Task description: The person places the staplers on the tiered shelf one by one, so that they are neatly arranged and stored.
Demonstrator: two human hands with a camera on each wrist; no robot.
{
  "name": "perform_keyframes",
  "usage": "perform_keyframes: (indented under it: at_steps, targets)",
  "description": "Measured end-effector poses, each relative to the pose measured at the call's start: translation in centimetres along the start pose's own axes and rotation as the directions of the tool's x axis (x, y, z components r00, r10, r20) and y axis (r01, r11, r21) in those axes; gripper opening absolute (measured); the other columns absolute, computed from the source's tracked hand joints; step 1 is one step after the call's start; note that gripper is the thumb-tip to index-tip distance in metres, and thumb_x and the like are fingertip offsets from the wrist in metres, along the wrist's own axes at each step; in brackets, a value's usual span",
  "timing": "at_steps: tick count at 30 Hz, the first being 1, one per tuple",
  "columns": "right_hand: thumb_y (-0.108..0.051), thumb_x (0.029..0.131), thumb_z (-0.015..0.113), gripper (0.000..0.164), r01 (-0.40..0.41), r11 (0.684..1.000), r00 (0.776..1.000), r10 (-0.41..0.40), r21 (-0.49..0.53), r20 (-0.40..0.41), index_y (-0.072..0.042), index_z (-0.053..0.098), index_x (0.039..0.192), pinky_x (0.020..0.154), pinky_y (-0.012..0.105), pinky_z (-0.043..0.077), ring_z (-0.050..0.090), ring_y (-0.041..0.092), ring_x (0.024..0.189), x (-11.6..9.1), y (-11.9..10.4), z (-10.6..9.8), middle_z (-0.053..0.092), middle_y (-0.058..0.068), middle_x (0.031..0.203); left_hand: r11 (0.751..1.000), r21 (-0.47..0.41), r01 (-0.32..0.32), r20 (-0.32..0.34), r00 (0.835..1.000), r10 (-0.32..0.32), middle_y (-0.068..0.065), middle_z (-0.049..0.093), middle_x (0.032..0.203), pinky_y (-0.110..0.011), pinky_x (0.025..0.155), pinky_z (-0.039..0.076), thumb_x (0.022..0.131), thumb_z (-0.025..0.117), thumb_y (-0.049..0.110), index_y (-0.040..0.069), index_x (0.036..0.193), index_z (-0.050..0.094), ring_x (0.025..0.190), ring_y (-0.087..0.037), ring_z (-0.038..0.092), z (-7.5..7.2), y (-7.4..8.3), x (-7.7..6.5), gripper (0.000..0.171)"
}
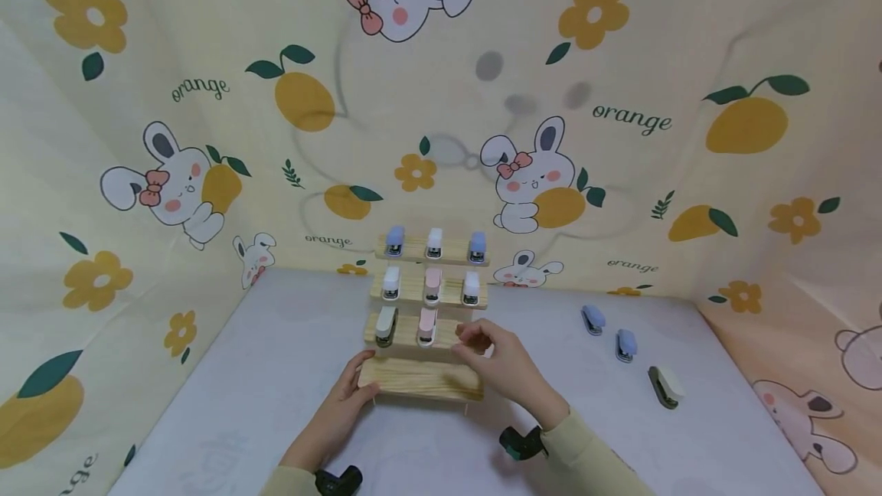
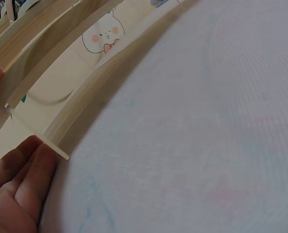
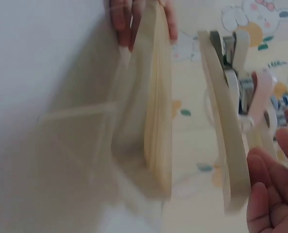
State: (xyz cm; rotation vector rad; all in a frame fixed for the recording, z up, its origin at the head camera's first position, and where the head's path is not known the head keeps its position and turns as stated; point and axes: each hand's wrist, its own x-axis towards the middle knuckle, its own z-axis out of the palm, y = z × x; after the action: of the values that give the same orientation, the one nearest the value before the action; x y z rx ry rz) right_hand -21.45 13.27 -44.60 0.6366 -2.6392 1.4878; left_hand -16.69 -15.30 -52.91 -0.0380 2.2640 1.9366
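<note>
A tiered wooden rack (image 1: 420, 377) stands on the table, with mini staplers on its upper three shelves. My left hand (image 1: 347, 396) grips the left end of its lowest shelf, thumb in front. The third shelf down carries a white-and-green stapler (image 1: 386, 326) and a pink stapler (image 1: 427, 326). At that shelf's right end is my right hand (image 1: 506, 366), fingers bent and thumb close to the index finger. Whether anything lies between those fingers is hidden. In the right wrist view, its fingers (image 3: 260, 194) are beside the wooden shelf end (image 3: 236, 194).
The middle shelf has a pink stapler (image 1: 432, 285) between two white ones; the top has a white stapler (image 1: 434, 243) between two blue ones. Right of the rack lie two blue staplers (image 1: 626, 345) and a white-and-green stapler (image 1: 665, 387). Behind hangs a patterned cloth (image 1: 427, 98).
</note>
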Motion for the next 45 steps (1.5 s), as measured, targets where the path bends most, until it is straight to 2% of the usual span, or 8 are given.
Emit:
perform_keyframes:
  at_steps: [6,13,21,28,32,36,41,45]
  targets:
    - [-0.042,0.086,0.072,0.032,-0.009,0.997,0.998,0.004,-0.075,-0.060,-0.020,0.066,0.107,0.078,0.043,0.051,0.058,0.010,0.086,-1.2,1.8,-2.8,0.066,-0.011,0.095,1.000,0.005,-0.001,-0.005,1.000,0.001,-0.014,0.024,0.157,-0.057,0.113,0.014,0.096,0.058,0.034,0.032,0.147,0.030,0.142,-0.035,0.022,0.0,-0.1,0.3,0.059]
    - [-0.053,0.083,0.069,0.045,-0.130,0.977,0.984,0.107,-0.167,-0.143,-0.020,0.062,0.113,0.078,0.039,0.051,0.057,0.012,0.089,-3.3,5.1,-7.2,0.065,-0.008,0.103,1.000,-0.002,-0.003,0.002,1.000,0.003,-0.014,0.023,0.157,-0.057,0.113,0.013,0.096,0.058,0.031,0.031,0.147,0.031,0.143,-0.035,0.021,0.0,0.0,0.4,0.058]
    - [-0.050,0.089,0.065,0.047,-0.190,0.938,0.966,0.126,-0.290,-0.224,-0.016,0.058,0.120,0.075,0.030,0.049,0.056,0.014,0.092,-6.0,8.5,-11.9,0.065,-0.003,0.108,1.000,-0.001,0.023,-0.004,1.000,-0.023,-0.012,0.022,0.158,-0.057,0.113,0.011,0.094,0.059,0.034,0.031,0.147,0.031,0.143,-0.034,0.019,-0.1,-0.2,0.4,0.060]
    - [-0.046,0.090,0.065,0.049,-0.240,0.909,0.947,0.142,-0.341,-0.287,-0.012,0.057,0.124,0.074,0.024,0.048,0.058,0.020,0.096,-8.2,10.0,-14.3,0.066,0.006,0.112,1.000,-0.019,-0.003,0.010,1.000,0.004,-0.013,0.023,0.157,-0.056,0.113,0.014,0.097,0.057,0.027,0.026,0.149,0.028,0.142,-0.035,0.023,0.1,-0.3,-0.1,0.060]
    - [-0.048,0.091,0.063,0.055,-0.261,0.897,0.940,0.152,-0.356,-0.306,-0.009,0.054,0.128,0.077,0.025,0.046,0.057,0.025,0.102,-9.0,10.8,-15.3,0.063,0.012,0.119,1.000,-0.028,-0.012,0.021,1.000,0.012,-0.012,0.024,0.157,-0.055,0.113,0.016,0.096,0.057,0.030,0.026,0.149,0.028,0.142,-0.034,0.024,0.0,-0.5,0.2,0.061]
    - [-0.052,0.090,0.061,0.060,-0.312,0.884,0.926,0.201,-0.349,-0.318,-0.009,0.052,0.132,0.082,0.032,0.046,0.054,0.028,0.109,-9.7,11.7,-16.1,0.059,0.015,0.124,0.999,-0.027,-0.017,0.027,0.999,0.018,-0.012,0.024,0.157,-0.055,0.113,0.016,0.095,0.058,0.034,0.026,0.149,0.028,0.142,-0.034,0.024,0.0,-0.6,0.3,0.062]
    - [-0.058,0.089,0.059,0.073,-0.402,0.861,0.900,0.308,-0.311,-0.308,-0.006,0.045,0.139,0.089,0.059,0.042,0.048,0.041,0.118,-10.4,12.2,-16.9,0.050,0.024,0.133,0.999,-0.040,-0.019,0.033,0.999,0.020,-0.013,0.023,0.157,-0.055,0.113,0.015,0.096,0.058,0.031,0.025,0.149,0.028,0.142,-0.034,0.022,-0.1,-0.6,0.2,0.061]
    - [-0.063,0.088,0.056,0.083,-0.478,0.833,0.869,0.402,-0.279,-0.290,-0.005,0.038,0.144,0.092,0.070,0.033,0.035,0.051,0.126,-10.8,12.3,-17.7,0.039,0.031,0.141,0.999,-0.029,-0.025,0.021,0.999,0.025,-0.013,0.024,0.157,-0.055,0.113,0.016,0.096,0.057,0.029,0.025,0.149,0.029,0.142,-0.034,0.023,0.0,-0.5,0.1,0.059]
